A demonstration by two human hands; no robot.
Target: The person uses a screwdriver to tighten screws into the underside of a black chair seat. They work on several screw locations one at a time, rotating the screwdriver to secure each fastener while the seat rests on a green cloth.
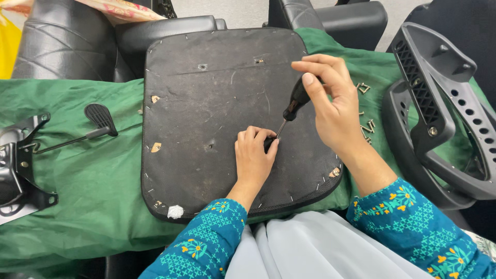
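Observation:
A black chair seat base (206, 93) lies upside down on a green cloth (88, 170), its stapled underside facing up. My right hand (330, 108) grips a screwdriver (295, 103) by its black handle, the shaft slanting down to the seat's middle right. My left hand (254, 155) is curled at the screwdriver's tip, fingers pinched on a small dark part there. That small part is mostly hidden by my fingers.
A black metal chair mechanism (18, 165) with a paddle lever (101, 119) lies at the left. Black plastic armrest frames (439, 103) sit at the right. Several loose metal fasteners (366, 106) rest on the cloth beside my right hand. Black chair cushions (62, 36) stand behind.

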